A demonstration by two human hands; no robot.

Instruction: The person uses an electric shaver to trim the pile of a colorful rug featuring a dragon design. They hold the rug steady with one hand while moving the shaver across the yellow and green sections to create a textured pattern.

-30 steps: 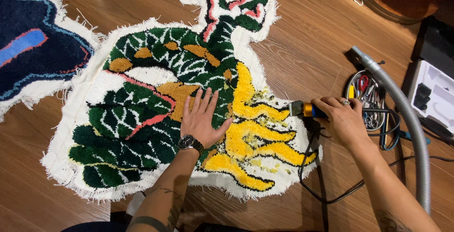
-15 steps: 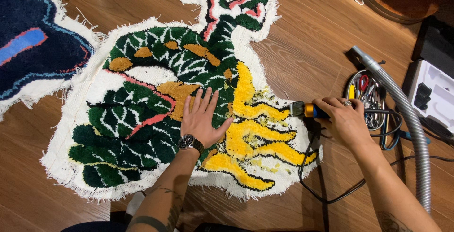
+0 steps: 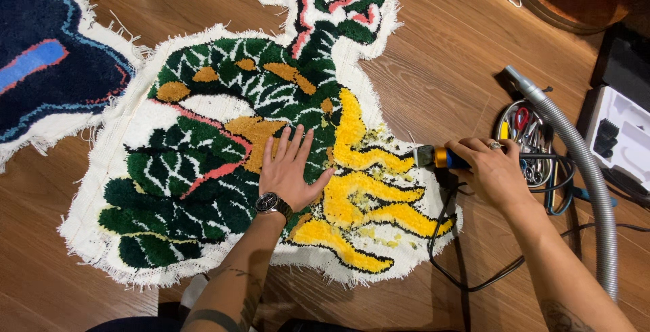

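A tufted rug [image 3: 203,163] in green, yellow, orange and pink with a white fringe lies flat on the wooden floor. My left hand [image 3: 291,169], with a wristwatch, presses flat on the rug's middle, fingers spread. My right hand [image 3: 491,169] grips a corded electric trimmer [image 3: 440,157] with an orange band and a metal head. The head rests at the rug's right edge beside the yellow part. Loose yellow fluff lies scattered on the yellow pile near it.
A blue rug [image 3: 47,75] lies at the upper left. A grey vacuum hose [image 3: 582,169] runs down the right side past a round metal tray of scissors and tools [image 3: 528,136]. A white moulded case [image 3: 623,136] sits far right. A black cord [image 3: 447,237] loops on the floor.
My right hand and the trimmer have shifted very slightly along the rug's right edge. My left hand has stayed flat on the rug.
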